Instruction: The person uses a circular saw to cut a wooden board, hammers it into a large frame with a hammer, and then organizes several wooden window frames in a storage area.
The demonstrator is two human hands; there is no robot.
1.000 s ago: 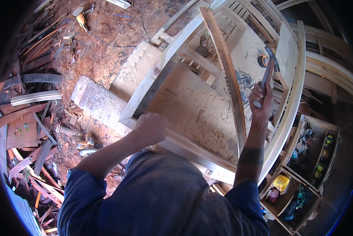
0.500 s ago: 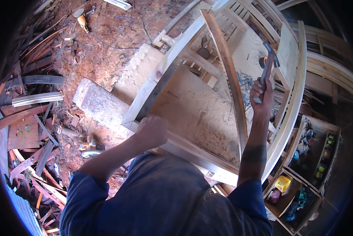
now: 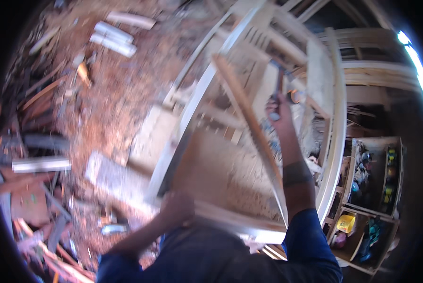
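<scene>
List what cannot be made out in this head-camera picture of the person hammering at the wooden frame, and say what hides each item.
- Hammer, head view: motion blur smears its head, so its shape and what it strikes are unclear.
- Right hand: blurred, so its grip on the handle cannot be read finger by finger.
- Left hand: blurred on the wooden frame; the fingers are indistinct.
- Shelf unit: its contents are too small and dark at the fisheye rim.
- Floor scraps: blurred and cut by the dark edge.

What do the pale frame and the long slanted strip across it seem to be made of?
The pale frame looks like bare, unpainted wood: light, matt, with sawdust-like grit on the surface it encloses. The long reddish-brown strip also seems wooden, darker and perhaps unfinished; motion blur hides any grain.
</scene>
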